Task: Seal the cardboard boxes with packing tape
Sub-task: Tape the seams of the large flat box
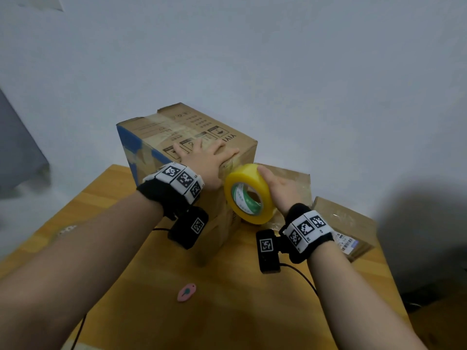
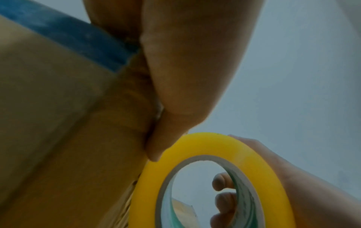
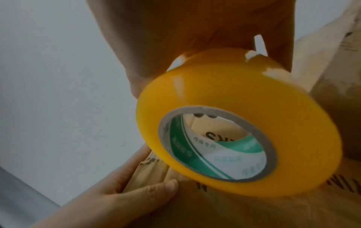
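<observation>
While the left hand (image 1: 202, 157) lies flat with straight fingers on the near top edge of the cardboard box (image 1: 192, 137), which stands on the worktop (image 1: 227, 299), the right hand (image 1: 280, 188) grips the yellow tape roll (image 1: 249, 194) just beside that corner. Two more boxes (image 1: 346, 223) crowd the right side; a pink cutter (image 1: 186, 292) lies near.

From the left wrist, the roll (image 2: 215, 148) sits against the box wall (image 2: 58, 123), right fingers (image 2: 222, 182) hooked through its core.

From the right wrist, the left thumb (image 3: 156, 189) presses the cardboard; if it lifts, the tape end may peel or wrinkle.
</observation>
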